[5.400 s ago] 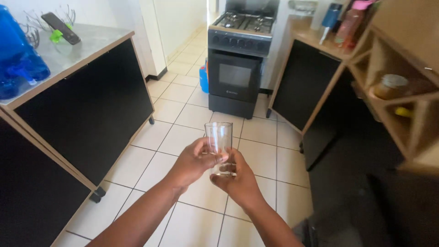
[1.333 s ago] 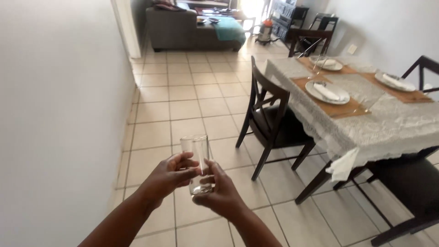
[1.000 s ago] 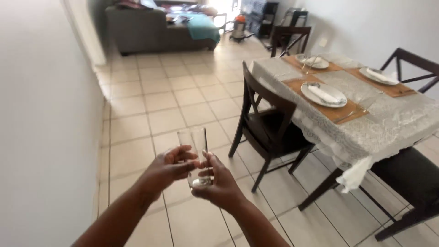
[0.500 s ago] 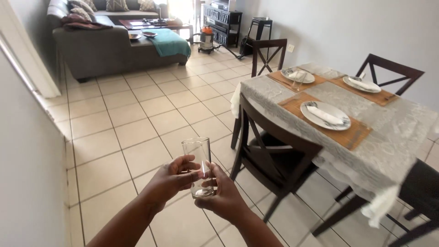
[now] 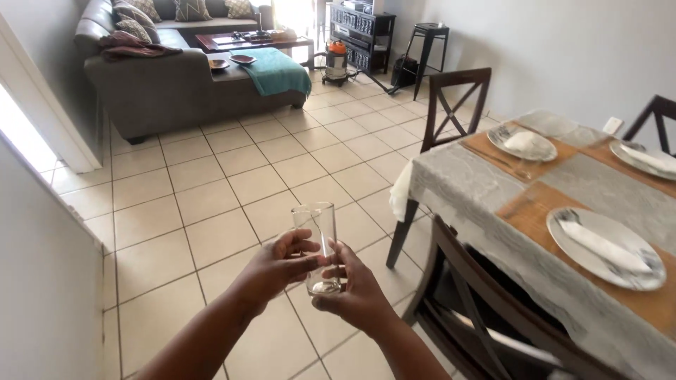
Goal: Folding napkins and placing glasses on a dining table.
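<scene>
Closer now looms the dining table (image 5: 451, 184), its near chair (image 5: 493, 309) just beside both hands; left hand (image 5: 278, 266) and right hand (image 5: 357, 294) clasp an upright empty glass (image 5: 318, 243) above the tiled floor (image 5: 211, 204).

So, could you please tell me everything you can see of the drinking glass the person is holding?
The drinking glass is a tall, straight-sided tumbler of clear, colourless glass with a thick base. It looks empty and stands upright, mouth up, held in the air above the tiled floor. The left hand grips its lower half from the left with the fingers wrapped around it, and the right hand cups its base and right side. Nothing else touches it.
</scene>
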